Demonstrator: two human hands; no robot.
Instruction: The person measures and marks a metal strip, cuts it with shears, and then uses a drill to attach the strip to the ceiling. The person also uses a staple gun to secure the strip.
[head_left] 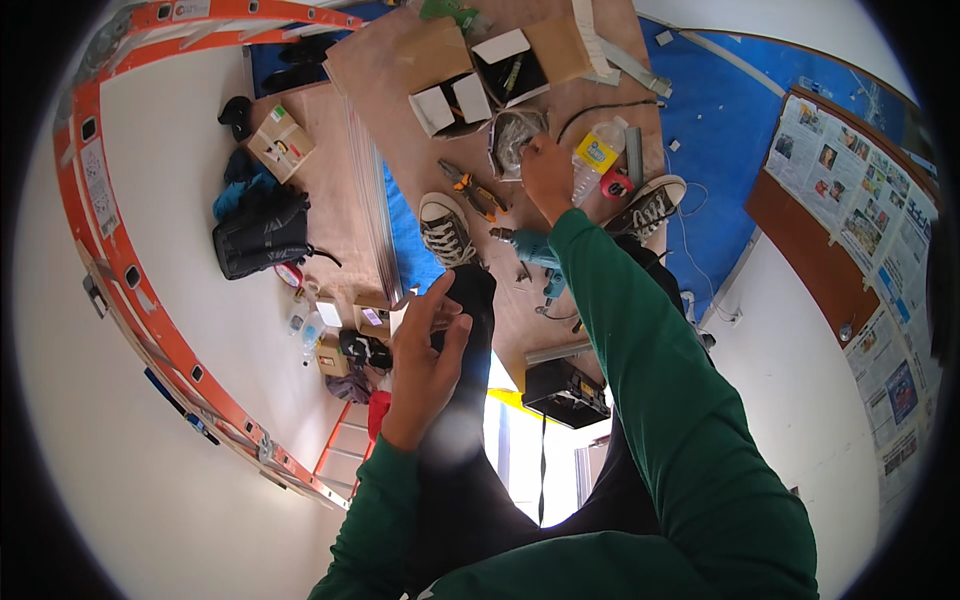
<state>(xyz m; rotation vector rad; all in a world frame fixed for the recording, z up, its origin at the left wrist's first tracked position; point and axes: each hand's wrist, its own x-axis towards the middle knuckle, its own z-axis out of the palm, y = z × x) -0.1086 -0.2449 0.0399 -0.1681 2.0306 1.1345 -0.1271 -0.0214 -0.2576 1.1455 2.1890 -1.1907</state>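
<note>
My right hand (549, 180) reaches forward to a small open container (492, 150) holding a clear plastic bag (515, 135). Its fingers are drawn together at the container's right side, and what they may grip is hidden. My left hand (425, 365) is raised above my left thigh, its fingers loosely bent and apart from the thumb, with nothing in it. Just right of my right hand stands a clear bottle with a yellow label (597, 153). A teal power drill (527, 245) lies below that hand, and orange-handled pliers (470, 188) are to the left.
Open cardboard boxes (450, 105) stand beyond the container. A red tape measure (615, 183) lies by my right shoe (652, 205); my left shoe (445, 228) is near the pliers. An orange ladder (125, 255) curves along the left, near a black backpack (262, 235). A black case (565, 393) sits below the drill.
</note>
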